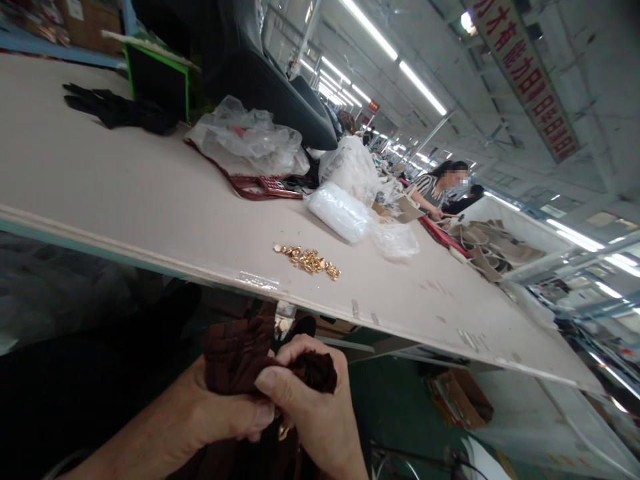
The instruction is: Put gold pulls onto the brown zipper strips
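Dark brown gathered fabric [237,353] is bunched between my two hands, below the table's front edge. My left hand [225,413] grips it from the left, thumb and fingers closed on it. From the right, my right hand [313,393] pinches the same cloth, its thumb pressed toward the left thumb. A gold metal piece [284,432] shows just under the fingers; its exact kind is hidden. Beyond the hands, a small metal fitting [285,317] sits at the table edge. On the tabletop lies a small pile of gold metal pieces [310,260].
Clear plastic bags [345,210] and a red calculator [283,187] lie on the long table [150,200]. Black gloves [120,110] rest near a green-edged box [157,77] at the left. A person [440,190] works farther along. A cardboard box [465,397] stands underneath.
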A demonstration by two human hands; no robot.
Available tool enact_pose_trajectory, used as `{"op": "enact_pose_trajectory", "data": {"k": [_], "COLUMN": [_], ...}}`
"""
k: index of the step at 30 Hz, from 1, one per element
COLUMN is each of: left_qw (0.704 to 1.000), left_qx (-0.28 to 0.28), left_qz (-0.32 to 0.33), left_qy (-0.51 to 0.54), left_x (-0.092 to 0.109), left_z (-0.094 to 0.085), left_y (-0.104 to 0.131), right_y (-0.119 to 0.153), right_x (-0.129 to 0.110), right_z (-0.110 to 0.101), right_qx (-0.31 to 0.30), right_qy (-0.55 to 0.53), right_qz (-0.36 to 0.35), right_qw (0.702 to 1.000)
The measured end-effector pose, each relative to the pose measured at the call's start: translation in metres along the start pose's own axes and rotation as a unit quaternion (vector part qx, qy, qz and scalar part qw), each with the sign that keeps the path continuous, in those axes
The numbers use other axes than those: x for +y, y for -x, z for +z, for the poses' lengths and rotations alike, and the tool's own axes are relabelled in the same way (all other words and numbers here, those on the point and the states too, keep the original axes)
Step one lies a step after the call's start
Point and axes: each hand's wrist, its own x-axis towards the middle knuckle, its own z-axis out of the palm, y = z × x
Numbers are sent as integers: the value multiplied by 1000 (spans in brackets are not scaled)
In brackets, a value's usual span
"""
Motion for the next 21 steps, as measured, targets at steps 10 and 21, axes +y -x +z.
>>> {"op": "enact_pose_trajectory", "data": {"k": [10, 21], "left_qw": [978, 969], "left_qx": [180, 218], "left_qz": [31, 3], "left_qy": [102, 120], "left_x": [2, 0], "left_z": [-3, 2], "left_y": [-5, -8], "right_y": [1, 13], "right_x": [15, 25], "right_z": [-9, -13], "right_qx": [40, -5], "right_qy": [43, 228], "right_qz": [-7, -257], "right_qw": [998, 939]}}
